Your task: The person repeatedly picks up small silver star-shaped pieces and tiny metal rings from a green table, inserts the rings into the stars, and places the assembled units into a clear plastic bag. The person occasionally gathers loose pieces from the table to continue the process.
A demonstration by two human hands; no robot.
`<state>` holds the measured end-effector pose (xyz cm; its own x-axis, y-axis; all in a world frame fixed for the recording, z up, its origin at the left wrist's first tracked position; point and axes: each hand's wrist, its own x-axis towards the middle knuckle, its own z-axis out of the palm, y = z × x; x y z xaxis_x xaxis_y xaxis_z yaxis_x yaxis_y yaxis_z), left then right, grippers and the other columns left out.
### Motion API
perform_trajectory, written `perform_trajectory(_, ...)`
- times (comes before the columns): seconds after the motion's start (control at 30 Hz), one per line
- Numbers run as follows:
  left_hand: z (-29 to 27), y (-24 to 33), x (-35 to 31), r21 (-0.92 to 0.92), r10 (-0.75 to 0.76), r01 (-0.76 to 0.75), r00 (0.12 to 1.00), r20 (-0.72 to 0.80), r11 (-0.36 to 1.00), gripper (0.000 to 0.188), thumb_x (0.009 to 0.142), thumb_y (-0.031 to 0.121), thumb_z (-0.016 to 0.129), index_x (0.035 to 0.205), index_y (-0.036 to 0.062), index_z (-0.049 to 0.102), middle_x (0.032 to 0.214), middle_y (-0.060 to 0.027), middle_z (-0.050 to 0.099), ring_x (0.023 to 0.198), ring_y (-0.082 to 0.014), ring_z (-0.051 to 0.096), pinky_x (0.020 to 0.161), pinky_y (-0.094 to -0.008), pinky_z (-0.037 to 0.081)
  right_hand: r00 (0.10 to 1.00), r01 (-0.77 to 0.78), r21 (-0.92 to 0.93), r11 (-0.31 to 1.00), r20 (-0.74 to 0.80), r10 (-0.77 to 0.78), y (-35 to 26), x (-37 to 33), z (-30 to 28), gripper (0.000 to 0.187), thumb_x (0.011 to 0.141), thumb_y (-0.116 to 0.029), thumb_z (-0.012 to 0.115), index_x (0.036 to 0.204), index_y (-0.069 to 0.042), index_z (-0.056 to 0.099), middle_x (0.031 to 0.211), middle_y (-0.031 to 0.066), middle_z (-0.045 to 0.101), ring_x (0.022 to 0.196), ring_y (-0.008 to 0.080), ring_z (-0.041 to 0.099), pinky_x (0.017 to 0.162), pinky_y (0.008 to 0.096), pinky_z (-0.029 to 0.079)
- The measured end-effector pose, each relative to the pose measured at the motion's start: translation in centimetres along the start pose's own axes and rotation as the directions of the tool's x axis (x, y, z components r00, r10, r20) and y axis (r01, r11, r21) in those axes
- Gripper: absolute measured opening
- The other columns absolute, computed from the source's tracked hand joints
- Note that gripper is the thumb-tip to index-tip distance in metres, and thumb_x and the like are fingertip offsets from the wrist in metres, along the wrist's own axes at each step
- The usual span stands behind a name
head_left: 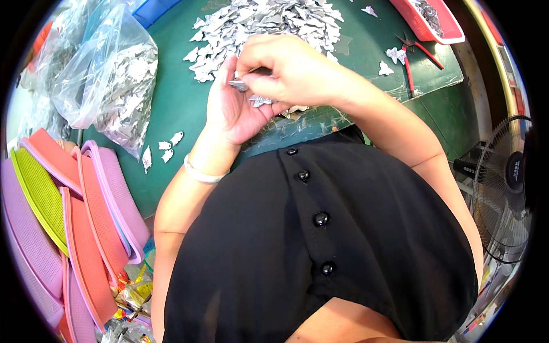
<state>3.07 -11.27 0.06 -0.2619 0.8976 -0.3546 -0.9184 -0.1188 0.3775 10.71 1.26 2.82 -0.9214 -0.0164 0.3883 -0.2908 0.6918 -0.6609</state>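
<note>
My left hand (226,114) is turned palm up at the table's near edge, fingers partly curled, with small silver-grey metal pieces (261,101) lying in it. Over that palm my right hand (303,68) reaches across, its thumb and fingers pinched on another small silver-grey piece (237,85). The right hand covers part of the left fingers. Just beyond both hands rises a large heap of similar flat, irregular metal pieces (269,20). A few loose pieces (167,146) lie to the left of my left wrist.
On the green table (171,51), a clear plastic bag (128,80) of pieces stands left. Red-handled pliers (408,71) and a pink bin (432,20) are at the right. Stacked plastic baskets (86,228) lean at lower left; a fan (503,183) stands right.
</note>
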Motion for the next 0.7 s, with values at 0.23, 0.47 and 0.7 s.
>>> perform_trajectory(0.23, -1.0, 0.7, -0.6, -0.114, 0.087, -0.095, 0.994, -0.072, 0.989, 0.028, 0.089, 0.026, 0.046, 0.106, 0.0054, 0.053, 0.100, -0.0128, 0.055, 0.096, -0.0299, 0.053, 0.077, -0.0371, 0.048, 0.990, 0.075, 0.402, 0.913, -0.142, -0.018, 0.2, -0.5, 0.0, 0.023, 0.082, -0.010, 0.057, 0.103, -0.002, 0.058, 0.109, 0.0108, 0.055, 0.092, 0.0193, 0.056, 0.080, 0.0327, 0.046)
perform_trajectory(0.47, -2.8, 7.7, -4.5, 0.049, 0.224, -0.224, 0.975, 0.008, 0.973, 0.027, 0.081, 0.003, 0.053, 0.108, 0.0028, 0.050, 0.097, -0.0158, 0.051, 0.083, -0.0265, 0.050, 0.056, -0.0253, 0.044, 0.973, -0.089, -0.143, 0.986, 0.200, 0.117, 1.7, -5.4, -2.2, 0.027, 0.072, -0.021, 0.066, 0.091, -0.002, 0.059, 0.084, 0.0120, 0.059, 0.080, 0.0297, 0.058, 0.069, 0.0374, 0.046)
perform_trajectory(0.7, -1.2, 20.9, -12.4, 0.207, 0.594, -0.606, 0.795, 0.124, 0.768, 0.027, 0.083, -0.006, 0.047, 0.108, 0.0006, 0.049, 0.100, -0.0162, 0.048, 0.087, -0.0234, 0.044, 0.056, -0.0240, 0.040, 0.963, -0.012, -0.369, 0.929, 0.244, 0.110, 0.4, -6.4, -0.6, 0.022, 0.069, -0.019, 0.066, 0.081, -0.004, 0.056, 0.081, 0.0091, 0.053, 0.081, 0.0282, 0.054, 0.070, 0.0374, 0.045)
